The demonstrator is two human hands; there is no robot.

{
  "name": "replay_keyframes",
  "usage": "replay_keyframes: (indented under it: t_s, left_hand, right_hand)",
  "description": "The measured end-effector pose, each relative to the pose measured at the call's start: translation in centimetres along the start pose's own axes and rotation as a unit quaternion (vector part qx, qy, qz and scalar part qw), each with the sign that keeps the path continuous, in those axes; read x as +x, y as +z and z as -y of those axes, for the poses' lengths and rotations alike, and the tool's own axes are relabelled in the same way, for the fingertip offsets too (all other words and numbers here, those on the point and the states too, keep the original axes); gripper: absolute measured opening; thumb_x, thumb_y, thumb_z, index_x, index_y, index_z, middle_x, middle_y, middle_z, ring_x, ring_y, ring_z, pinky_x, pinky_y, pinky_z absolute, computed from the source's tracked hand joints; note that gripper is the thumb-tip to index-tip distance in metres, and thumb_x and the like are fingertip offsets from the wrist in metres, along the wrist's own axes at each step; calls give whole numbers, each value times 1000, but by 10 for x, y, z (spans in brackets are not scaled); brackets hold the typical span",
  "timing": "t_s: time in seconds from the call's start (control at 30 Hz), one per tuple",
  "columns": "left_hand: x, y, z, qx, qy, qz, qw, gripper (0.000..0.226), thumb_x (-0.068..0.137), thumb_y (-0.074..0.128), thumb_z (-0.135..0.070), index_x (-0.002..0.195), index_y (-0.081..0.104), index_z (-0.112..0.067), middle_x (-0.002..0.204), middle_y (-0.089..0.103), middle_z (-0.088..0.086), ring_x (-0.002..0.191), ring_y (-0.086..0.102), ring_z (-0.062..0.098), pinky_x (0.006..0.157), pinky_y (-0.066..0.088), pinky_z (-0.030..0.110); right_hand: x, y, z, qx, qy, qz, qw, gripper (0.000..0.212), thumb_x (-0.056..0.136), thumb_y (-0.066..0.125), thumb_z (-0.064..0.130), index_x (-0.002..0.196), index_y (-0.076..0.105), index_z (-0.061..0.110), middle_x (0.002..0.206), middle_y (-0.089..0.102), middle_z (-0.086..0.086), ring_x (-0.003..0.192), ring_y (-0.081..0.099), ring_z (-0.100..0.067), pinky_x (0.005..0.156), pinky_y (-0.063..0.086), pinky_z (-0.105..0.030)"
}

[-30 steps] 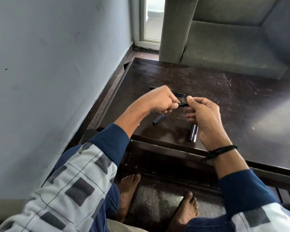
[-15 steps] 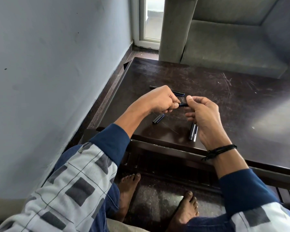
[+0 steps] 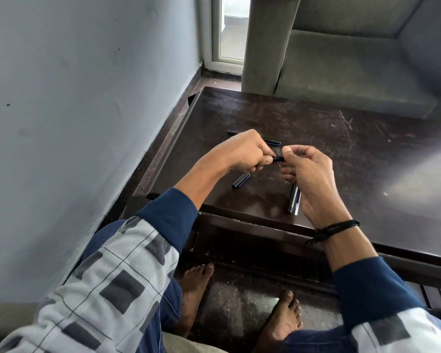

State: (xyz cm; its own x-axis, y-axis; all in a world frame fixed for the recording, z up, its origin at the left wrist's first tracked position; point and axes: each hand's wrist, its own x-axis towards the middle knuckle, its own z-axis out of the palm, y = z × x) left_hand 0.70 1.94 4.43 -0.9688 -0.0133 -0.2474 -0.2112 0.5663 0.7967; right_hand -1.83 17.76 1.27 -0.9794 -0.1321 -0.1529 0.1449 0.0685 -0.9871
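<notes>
Pen part (image 3: 278, 158): a short dark piece held in the air above the table (image 3: 316, 128), inward of its near edge. The left hand (image 3: 244, 151) has its fingers curled round one end. The right hand (image 3: 308, 174) pinches the other end between thumb and fingertips, so the two hands are brought together on the one piece.

Change over the last second: none of note. Both hands and the part hold the same position, and no gap has opened between them. The fitting or twisting step is judged to be in progress and not yet finished.

Containers: none shows. The other pieces lie loose on the table:
- short barrel (image 3: 240, 180), under the left hand, toward the near edge;
- two slim pieces (image 3: 293, 200), side by side at the near edge, under the right hand;
- long pen (image 3: 272, 142), just beyond the left hand.
</notes>
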Motion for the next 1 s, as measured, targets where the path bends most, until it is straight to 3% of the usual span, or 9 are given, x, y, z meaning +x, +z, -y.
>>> replay_keyframes:
  t_s: [0.17, 0.43, 0.67, 0.77, 0.83, 0.9, 1.0]
  left_hand:
    - [0, 1, 0, 14, 8, 5, 1000, 24, 100, 58, -10, 119, 73, -9, 62, 54, 1, 50, 44, 6, 55, 40, 21]
    - [1, 1, 1, 24, 12, -4, 1000, 24, 100, 59, -11, 119, 74, -10, 63, 57, 0, 50, 46, 5, 54, 42, 19]
    - [0, 2, 1, 40, 23, 0, 999, 25, 100, 59, -13, 121, 72, -13, 67, 58, 2, 48, 46, 3, 52, 42, 16]
    - [1, 2, 2, 37, 24, -3, 999, 25, 100, 59, -12, 121, 72, -13, 65, 57, 0, 45, 45, 1, 52, 42, 17]
    - [1, 2, 2, 35, 22, -3, 999, 25, 100, 59, -11, 121, 73, -12, 65, 57, 0, 45, 45, 1, 51, 41, 17]
    - [0, 3, 1, 39, 19, 0, 999, 24, 100, 58, -11, 120, 73, -11, 67, 59, 2, 48, 46, 3, 51, 42, 16]
    - [-1, 3, 0, 43, 18, 5, 999, 25, 100, 59, -12, 120, 73, -13, 66, 59, 0, 50, 47, 2, 51, 42, 15]
  right_hand:
    - [-1, -1, 1, -22, -28, -4, 999, 13, 94, 69, 2, 100, 70, 12, 79, 65, 1, 69, 62, -11, 71, 57, -26]
    - [2, 1, 0, 16, 8, -5, 1000, 5, 97, 69, 19, 99, 69, 14, 87, 72, -4, 68, 66, -11, 65, 55, -23]
    - [0, -2, 1, -23, -23, 5, 999, 17, 95, 64, -3, 98, 71, 12, 84, 67, -1, 72, 65, -12, 75, 59, -27]
    - [0, -1, 1, -6, -16, 2, 1000, 13, 94, 67, 1, 97, 71, 13, 90, 70, -3, 75, 67, -11, 73, 58, -25]
    - [1, 0, 1, 8, -4, -2, 1000, 4, 95, 70, 11, 94, 70, 15, 91, 71, -4, 71, 66, -10, 66, 54, -22]
    - [2, 0, -1, -12, 0, -12, 1000, 9, 95, 72, 25, 93, 68, 17, 87, 70, -2, 65, 62, -8, 60, 51, -22]
    - [1, -1, -1, -45, -10, -19, 999, 5, 95, 72, 18, 91, 68, 18, 86, 69, -5, 63, 59, -9, 59, 49, -23]
